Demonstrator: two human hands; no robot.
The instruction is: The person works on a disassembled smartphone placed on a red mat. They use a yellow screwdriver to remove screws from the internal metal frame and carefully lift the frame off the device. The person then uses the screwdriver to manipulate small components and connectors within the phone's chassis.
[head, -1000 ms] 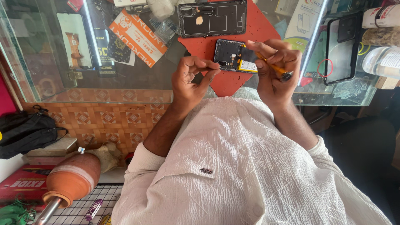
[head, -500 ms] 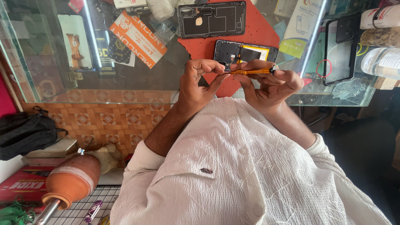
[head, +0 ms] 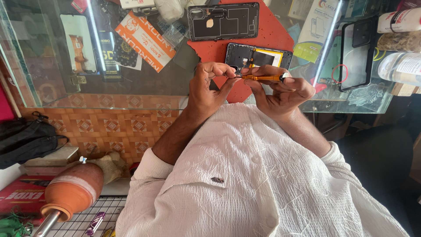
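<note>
Orange-handled screwdriver [head: 262,78] lies level between both hands: right hand [head: 283,90] clamped on its handle, left hand [head: 210,87] pinching its tip, just near of the opened phone [head: 258,57] on the glass worktop [head: 131,83].

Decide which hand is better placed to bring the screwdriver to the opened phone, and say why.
Probably the right. The right hand wraps the orange screwdriver along its handle, close to the opened phone on the red mat. The left hand only pinches at its tip.
</note>
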